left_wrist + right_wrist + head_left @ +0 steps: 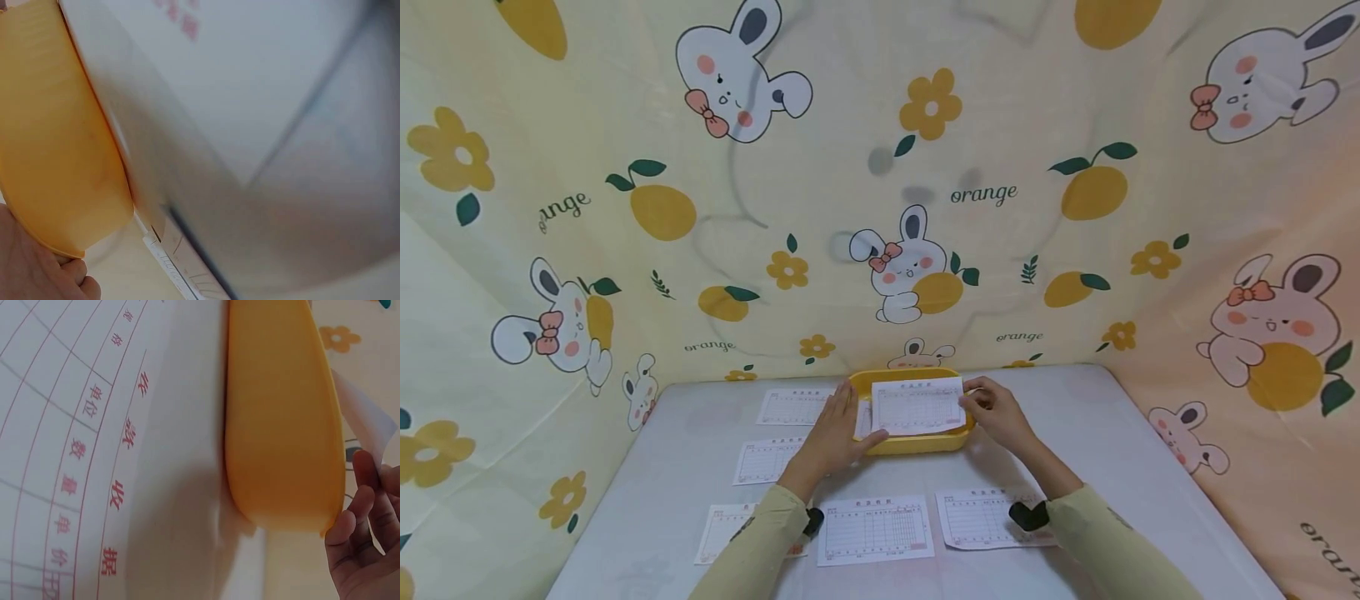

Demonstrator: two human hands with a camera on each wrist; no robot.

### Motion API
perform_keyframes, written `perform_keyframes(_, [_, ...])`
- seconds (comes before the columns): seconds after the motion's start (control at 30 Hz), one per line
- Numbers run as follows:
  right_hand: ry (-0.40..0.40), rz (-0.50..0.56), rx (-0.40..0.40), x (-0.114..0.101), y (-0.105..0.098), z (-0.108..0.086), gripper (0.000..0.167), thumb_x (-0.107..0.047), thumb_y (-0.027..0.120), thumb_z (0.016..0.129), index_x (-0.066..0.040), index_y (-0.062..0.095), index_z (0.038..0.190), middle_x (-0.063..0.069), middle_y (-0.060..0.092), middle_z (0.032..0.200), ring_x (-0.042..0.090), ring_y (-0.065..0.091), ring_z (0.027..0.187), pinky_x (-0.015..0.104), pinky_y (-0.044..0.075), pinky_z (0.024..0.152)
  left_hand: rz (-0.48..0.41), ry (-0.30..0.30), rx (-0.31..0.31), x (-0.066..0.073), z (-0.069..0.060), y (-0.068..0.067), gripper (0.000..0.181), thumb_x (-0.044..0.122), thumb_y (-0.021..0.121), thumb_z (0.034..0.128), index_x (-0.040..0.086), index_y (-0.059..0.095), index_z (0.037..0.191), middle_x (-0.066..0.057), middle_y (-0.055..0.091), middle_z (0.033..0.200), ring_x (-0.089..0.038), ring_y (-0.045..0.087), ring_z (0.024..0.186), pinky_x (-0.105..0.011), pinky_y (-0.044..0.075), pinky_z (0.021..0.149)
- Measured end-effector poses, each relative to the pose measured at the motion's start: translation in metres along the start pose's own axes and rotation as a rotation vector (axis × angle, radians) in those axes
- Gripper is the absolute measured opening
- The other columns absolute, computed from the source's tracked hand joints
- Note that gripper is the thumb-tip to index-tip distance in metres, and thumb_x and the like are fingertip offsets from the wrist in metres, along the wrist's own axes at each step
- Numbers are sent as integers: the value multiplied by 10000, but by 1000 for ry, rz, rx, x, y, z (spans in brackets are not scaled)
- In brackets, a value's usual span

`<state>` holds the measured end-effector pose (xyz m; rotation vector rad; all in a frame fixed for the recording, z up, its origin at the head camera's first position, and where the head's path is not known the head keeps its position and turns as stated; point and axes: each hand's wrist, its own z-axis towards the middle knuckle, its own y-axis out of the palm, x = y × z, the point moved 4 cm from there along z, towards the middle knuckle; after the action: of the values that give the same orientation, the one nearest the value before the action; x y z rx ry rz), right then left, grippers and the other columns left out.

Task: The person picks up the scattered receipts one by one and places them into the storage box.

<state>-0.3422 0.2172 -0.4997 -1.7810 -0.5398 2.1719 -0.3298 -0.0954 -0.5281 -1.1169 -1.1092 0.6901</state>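
A yellow plastic basket (917,447) stands at the back of the table with a stack of printed receipt slips (917,408) in it. My left hand (835,433) holds the basket's left end, fingers along the side and thumb over the front rim. In the left wrist view, fingertips (78,275) curl by the basket's corner. At the right end, my right hand (996,410) pinches the edge of the top slip. The right wrist view shows that slip's white corner (369,422) raised between the fingers above the rim, with other fingers near the basket's edge.
Several receipt slips lie flat on the white table (1112,467): a column left of the basket, including a back slip (793,407) and a middle slip (765,461), plus a front slip (876,531) and a right slip (977,518). A patterned curtain (820,192) hangs behind.
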Motion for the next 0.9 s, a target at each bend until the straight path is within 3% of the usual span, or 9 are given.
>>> perform_keyframes(0.5, [39,-18,-26,2,9,5,195,-107,721,1038,-29,683,1213,69,745,882,188,577,797,229,486,638,-16,-14,-2,2,-2,-1,1154,803,478,995,-22,85,1700,-168,-15,1800,-318,4,1671,-453,61,1352])
perform_keyframes(0.9, [3,-92,-26,0,13,8,180,-105,736,1025,-24,698,1181,35,727,869,206,597,819,235,479,643,-25,-3,9,1,-1,-1,1125,761,517,1008,-31,109,1695,-180,4,1799,-318,11,1672,-451,55,1352])
